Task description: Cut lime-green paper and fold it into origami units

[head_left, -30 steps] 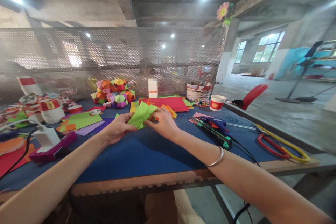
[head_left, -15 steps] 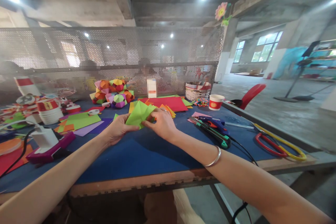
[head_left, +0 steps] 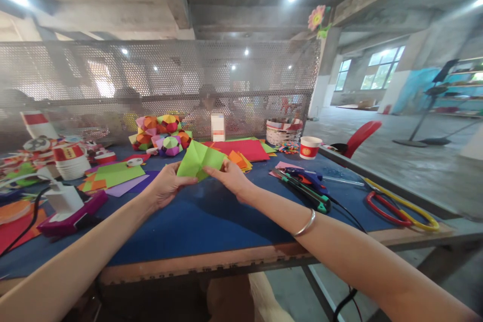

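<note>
Above the blue tabletop [head_left: 181,239], a square of green paper [head_left: 199,159] with crease lines is held up between my hands. My left hand [head_left: 168,185] pinches its left edge, thumb on the near face and fingers behind. At the right side, my right hand [head_left: 233,177] grips the same sheet, its thumb lying across the lower middle. Part of each hand's fingers is hidden behind the paper. Beyond it lie a red sheet [head_left: 251,150] and small orange papers [head_left: 237,159].
Right of my hands lie a green-black utility knife [head_left: 305,192], a blue glue gun [head_left: 315,179] and red-yellow scissors [head_left: 400,211]. A paper cup [head_left: 310,148] and woven basket [head_left: 284,132] stand behind. Left are folded-paper balls [head_left: 169,145], coloured sheets [head_left: 118,176] and a purple power strip [head_left: 73,216].
The green paper has opened out from a folded, peaked shape to a flatter square facing me. My right hand has shifted slightly, its thumb now against the sheet's lower middle.
</note>
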Tool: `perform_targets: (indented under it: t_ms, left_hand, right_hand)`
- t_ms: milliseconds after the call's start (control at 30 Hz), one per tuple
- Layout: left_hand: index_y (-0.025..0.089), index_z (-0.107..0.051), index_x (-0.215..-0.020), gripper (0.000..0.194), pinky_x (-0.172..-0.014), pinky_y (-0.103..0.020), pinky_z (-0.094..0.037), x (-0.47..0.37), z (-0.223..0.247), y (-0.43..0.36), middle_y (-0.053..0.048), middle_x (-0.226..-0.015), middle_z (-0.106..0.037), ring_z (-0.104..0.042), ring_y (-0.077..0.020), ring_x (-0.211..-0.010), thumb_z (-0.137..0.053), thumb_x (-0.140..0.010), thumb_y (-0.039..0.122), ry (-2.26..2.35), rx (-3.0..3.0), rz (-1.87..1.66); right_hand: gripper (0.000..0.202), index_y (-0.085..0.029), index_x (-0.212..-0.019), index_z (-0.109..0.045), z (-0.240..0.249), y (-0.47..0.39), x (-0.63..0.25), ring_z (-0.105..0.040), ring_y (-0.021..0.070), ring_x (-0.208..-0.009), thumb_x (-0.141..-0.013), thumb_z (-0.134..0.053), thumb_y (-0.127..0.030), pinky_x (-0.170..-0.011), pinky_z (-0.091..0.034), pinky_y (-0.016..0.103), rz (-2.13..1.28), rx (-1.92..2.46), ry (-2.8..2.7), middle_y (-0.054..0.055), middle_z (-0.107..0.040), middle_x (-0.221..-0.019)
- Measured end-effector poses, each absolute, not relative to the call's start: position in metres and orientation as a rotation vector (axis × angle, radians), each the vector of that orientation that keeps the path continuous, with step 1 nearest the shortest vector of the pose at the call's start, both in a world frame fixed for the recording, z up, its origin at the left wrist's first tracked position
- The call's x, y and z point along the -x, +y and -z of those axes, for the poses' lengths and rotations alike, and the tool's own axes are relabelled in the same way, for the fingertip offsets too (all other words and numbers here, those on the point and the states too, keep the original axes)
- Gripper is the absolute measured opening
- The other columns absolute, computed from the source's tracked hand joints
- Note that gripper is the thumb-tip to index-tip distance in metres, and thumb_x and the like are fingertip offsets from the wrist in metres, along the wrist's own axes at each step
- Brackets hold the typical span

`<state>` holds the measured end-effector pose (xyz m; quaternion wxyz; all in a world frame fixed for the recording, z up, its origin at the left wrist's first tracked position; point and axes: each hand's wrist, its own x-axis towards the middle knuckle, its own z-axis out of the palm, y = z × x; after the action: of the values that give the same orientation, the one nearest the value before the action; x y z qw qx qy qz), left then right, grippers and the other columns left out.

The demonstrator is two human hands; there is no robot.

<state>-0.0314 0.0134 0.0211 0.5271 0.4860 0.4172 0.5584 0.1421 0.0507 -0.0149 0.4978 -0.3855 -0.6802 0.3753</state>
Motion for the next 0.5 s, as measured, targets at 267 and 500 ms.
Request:
perform_targets:
  t_ms: [267,500]
  left_hand:
    - [0.013,-0.078,-0.079,0.047,-0.069,-0.024,-0.055,0.0312,-0.0185,0.0129,-0.002,-0.077,-0.079,-0.069,-0.0145,-0.068,-0.093,-0.035,0.01,1.021,-1.186,-1.349]
    - [0.014,-0.078,-0.081,0.044,-0.078,-0.03,-0.052,0.0354,-0.0114,0.019,-0.005,-0.083,-0.08,-0.07,-0.0181,-0.073,-0.094,-0.041,0.017,1.048,-1.336,-1.334]
  right_hand:
    - [0.033,-0.015,-0.1,-0.077,0.0088,0.0435,-0.1439,-0.072,0.025,-0.102,-0.077,-0.079,-0.039,-0.091,-0.055,0.035,-1.208,0.849,-1.563,0.009,-0.078,-0.108]
    - [0.023,-0.016,-0.092,-0.078,0.0125,0.0508,-0.1434,-0.073,0.0237,-0.093,-0.078,-0.079,-0.033,-0.085,-0.056,0.034,-1.007,0.891,-1.675,0.007,-0.08,-0.097]
